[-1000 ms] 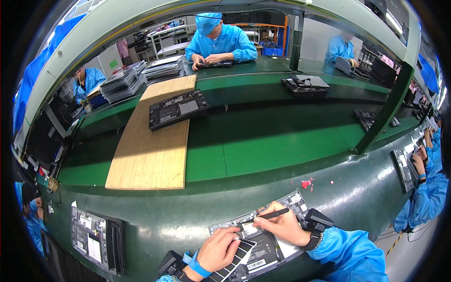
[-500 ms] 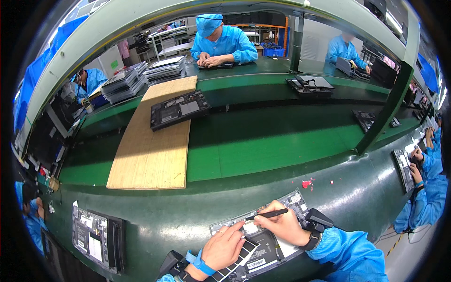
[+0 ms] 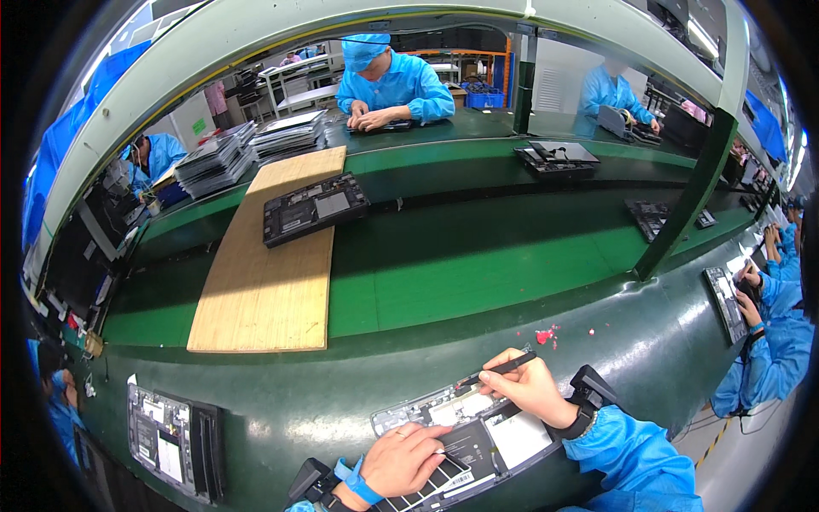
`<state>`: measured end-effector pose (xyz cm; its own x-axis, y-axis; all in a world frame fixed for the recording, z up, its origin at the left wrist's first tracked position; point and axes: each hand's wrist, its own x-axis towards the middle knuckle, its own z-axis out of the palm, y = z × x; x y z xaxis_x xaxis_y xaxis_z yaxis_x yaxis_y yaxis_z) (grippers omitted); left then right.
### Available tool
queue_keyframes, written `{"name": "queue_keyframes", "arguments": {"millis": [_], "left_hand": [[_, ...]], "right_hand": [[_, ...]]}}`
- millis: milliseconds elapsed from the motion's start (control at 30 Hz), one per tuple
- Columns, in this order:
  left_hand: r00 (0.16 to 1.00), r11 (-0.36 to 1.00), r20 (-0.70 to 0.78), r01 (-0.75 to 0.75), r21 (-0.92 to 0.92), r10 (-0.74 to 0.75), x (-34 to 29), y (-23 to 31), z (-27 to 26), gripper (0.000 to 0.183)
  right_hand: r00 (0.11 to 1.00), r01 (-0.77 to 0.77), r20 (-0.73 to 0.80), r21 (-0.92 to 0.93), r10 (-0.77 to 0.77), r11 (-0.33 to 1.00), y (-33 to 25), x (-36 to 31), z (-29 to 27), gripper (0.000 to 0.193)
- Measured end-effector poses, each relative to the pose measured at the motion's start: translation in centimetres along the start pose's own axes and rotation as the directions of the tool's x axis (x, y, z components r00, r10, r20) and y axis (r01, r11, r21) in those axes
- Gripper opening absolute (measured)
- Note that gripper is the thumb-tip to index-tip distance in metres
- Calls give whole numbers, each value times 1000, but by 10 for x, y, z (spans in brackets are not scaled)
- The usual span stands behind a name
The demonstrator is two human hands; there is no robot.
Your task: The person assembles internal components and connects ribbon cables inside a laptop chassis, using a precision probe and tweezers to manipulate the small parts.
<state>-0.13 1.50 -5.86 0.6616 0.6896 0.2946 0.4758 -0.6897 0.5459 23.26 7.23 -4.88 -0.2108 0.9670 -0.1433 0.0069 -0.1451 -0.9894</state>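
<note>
An open laptop base (image 3: 505, 476) lies tilted on the green bench in front of me, showing its circuit board, a black battery and a pale panel. My right hand (image 3: 531, 392) pinches black tweezers (image 3: 512, 364), their tip over the circuit board along the far edge. My left hand (image 3: 399, 461), with a blue wrist strap, rests over the near left part of the laptop. Its fingers grip a sheet of strips (image 3: 433, 490) that lies across the battery; the hand partly covers it.
A stack of opened laptop bases (image 3: 166, 439) sits to my left. Beyond the bench, a wooden board (image 3: 260, 294) spans the green line, with another laptop base (image 3: 316, 209) on it. Red scraps (image 3: 546, 338) lie past my right hand. A green post (image 3: 687, 200) stands right; co-workers sit around.
My right hand has moved slightly up and right with the tweezers, uncovering more of the pale panel. My left hand stays near the sheet. The whole view has shifted a little.
</note>
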Motion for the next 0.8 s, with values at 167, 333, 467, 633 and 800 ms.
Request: {"name": "queue_keyframes", "arguments": {"millis": [167, 333, 467, 633, 800], "left_hand": [[999, 999, -22, 22, -46, -23, -2, -2, -1, 9], [999, 998, -34, 35, -47, -36, -3, -1, 0, 9], [999, 998, -29, 41, -41, -42, -3, -1, 1, 8], [999, 998, -13, 41, -45, -42, -1, -1, 0, 8], [986, 954, -134, 54, -294, -97, 0, 6, -8, 7]], "right_hand": [[999, 35, 0, 10, -35, 999, 1, 1, 3, 18], [999, 45, 11, -30, -44, 999, 3, 5, 5, 18], [999, 38, 12, 26, -38, 999, 4, 5, 6, 17], [999, 37, -30, 55, -35, 998, -3, 3, -7, 16], [901, 158, -393, -102, -185, 982, -1, 9, -90, 16]]}}
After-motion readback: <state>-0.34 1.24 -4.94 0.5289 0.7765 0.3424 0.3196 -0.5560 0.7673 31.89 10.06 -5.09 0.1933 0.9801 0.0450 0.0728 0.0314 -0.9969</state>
